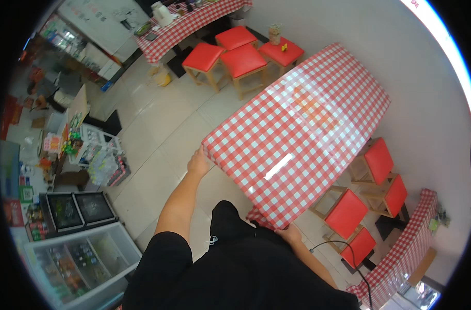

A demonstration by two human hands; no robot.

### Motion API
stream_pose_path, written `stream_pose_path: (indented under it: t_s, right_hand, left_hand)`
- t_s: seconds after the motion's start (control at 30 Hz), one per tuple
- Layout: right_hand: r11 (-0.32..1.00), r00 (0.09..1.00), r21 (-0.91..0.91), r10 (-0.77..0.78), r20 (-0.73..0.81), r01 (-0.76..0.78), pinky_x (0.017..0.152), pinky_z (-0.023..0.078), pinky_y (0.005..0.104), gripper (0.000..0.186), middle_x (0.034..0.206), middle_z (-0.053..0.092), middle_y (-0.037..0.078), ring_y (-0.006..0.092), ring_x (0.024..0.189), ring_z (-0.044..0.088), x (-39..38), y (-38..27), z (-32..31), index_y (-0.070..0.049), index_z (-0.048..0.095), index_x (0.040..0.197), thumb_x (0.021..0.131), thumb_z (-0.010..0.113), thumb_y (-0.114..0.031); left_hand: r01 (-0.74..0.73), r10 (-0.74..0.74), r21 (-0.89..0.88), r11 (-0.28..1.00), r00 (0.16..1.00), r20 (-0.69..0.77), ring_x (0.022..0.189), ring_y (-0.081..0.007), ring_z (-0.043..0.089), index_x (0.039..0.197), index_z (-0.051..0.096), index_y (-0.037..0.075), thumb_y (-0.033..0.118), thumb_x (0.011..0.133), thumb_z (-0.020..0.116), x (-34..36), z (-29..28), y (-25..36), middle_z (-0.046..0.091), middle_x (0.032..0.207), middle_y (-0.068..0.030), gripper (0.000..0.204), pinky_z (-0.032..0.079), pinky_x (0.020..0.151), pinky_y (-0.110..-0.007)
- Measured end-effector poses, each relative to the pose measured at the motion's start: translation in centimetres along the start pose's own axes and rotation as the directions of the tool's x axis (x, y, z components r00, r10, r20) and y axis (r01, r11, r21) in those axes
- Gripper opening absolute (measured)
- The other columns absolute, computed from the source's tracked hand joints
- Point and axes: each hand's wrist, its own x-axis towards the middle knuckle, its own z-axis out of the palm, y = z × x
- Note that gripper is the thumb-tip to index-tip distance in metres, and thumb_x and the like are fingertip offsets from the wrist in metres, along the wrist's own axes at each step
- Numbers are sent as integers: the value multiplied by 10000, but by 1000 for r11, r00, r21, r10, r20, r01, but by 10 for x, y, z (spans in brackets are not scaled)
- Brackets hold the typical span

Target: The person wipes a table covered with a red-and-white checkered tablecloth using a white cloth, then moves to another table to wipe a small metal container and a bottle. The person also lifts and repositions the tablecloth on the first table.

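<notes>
A table (276,124) under a red-and-white checked tablecloth stands in front of me, with a shiny clear cover over the cloth. My left hand (198,163) grips the table at its left corner, fingers curled against the edge and partly hidden. At the near corner, close to my body, my right hand (290,234) is closed on the table's edge. The cloth hangs down beside that hand, and its fingertips are partly out of sight.
Red-topped stools (243,61) are grouped past the table's far left side; one carries a clear jar (274,33). More red stools (347,211) stand to the right. At lower left is a glass-topped chest freezer (83,263). A dark cable (351,248) runs by my right arm.
</notes>
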Motion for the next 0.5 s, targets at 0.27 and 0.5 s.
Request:
stream_pose_path:
  t_s: [0.27, 0.5]
  right_hand:
    - [938, 939, 228, 301, -165, -260, 971, 561, 454, 811, 1254, 733, 237, 363, 1143, 725, 17, -24, 41, 29, 667, 1310, 704, 907, -454]
    - [839, 832, 379, 498, -245, -391, 881, 591, 444, 597, 1073, 793, 184, 359, 1016, 758, 26, -13, 81, -50, 806, 1100, 635, 954, -393]
  left_hand:
    - [-289, 194, 261, 921, 921, 337, 1153, -367, 701, 1364, 544, 24, 160, 849, 765, 125, -20, 9, 695, 1303, -185, 576, 556, 993, -493]
    - [-481, 384, 301, 823, 863, 328, 949, -377, 755, 1005, 717, 38, 208, 729, 870, 161, -8, -16, 770, 999, -176, 358, 612, 837, -476]
